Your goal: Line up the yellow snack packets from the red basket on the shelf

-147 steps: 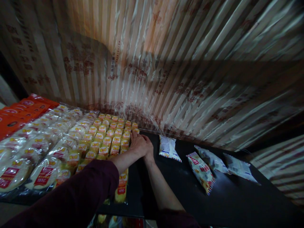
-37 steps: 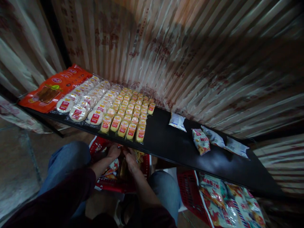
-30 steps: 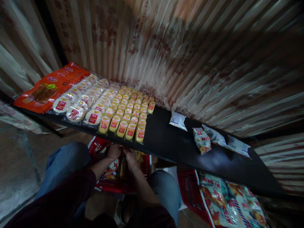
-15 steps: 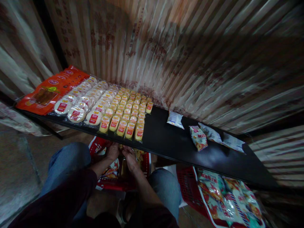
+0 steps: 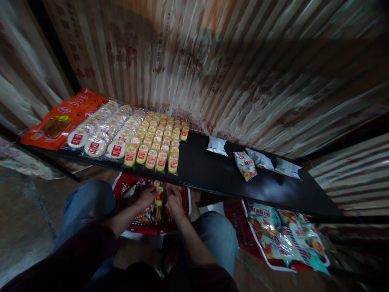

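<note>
My left hand and my right hand are over a red basket below the shelf's front edge. Small yellow wrapped cakes with red-and-orange labels sit between them. The fingers of both hands are closed at the sides of these cakes; the exact grip is partly hidden. On the black shelf just above stand rows of matching yellow wrapped cakes. Left of those lie rows of round white wrapped cakes. Under my hands, the basket holds more snack packets.
Orange bags lie at the shelf's left end. Several small snack bags rest toward its right. A second red basket, filled with snack bags, stands at lower right. A striped curtain hangs behind, and my knees flank the first basket.
The yellow wrapped cakes between my hands have come into clear view, with the hands slightly further apart around them. The camera view has shifted a little, moving the shelf's right side leftward and up.
</note>
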Demonstrator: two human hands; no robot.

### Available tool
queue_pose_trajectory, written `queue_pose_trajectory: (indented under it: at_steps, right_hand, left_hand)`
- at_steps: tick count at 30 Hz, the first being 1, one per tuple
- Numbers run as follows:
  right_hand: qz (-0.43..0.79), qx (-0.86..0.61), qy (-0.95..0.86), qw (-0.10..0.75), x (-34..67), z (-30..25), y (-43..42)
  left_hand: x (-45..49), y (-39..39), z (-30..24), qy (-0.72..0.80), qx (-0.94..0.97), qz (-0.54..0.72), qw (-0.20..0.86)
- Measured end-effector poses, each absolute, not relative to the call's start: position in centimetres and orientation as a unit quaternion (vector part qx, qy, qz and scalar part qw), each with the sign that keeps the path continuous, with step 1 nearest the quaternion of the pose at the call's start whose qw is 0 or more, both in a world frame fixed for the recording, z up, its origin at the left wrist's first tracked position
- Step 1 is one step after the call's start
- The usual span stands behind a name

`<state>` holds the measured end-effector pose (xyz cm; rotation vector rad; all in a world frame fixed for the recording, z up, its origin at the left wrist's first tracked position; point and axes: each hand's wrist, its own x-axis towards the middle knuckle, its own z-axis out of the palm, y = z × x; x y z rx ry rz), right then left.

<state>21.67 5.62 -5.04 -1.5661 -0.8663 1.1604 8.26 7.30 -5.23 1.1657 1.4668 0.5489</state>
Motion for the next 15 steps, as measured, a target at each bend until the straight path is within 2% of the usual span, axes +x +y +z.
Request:
queue_pose_trajectory:
  at_steps: [8,15]
  right_hand:
    - [0.517,-0.622,-0.391,0.439,23.0,-3.0,2.2]
    - [0.560,-0.605,-0.399,0.401,23.3,-1.7,-0.7]
  left_hand:
    - [8.6,4.0,-3.4,0.579,0.289,0.299,0.701]
    - [8.9,2.9,-2.3,0.570,0.205,0.322,0.728]
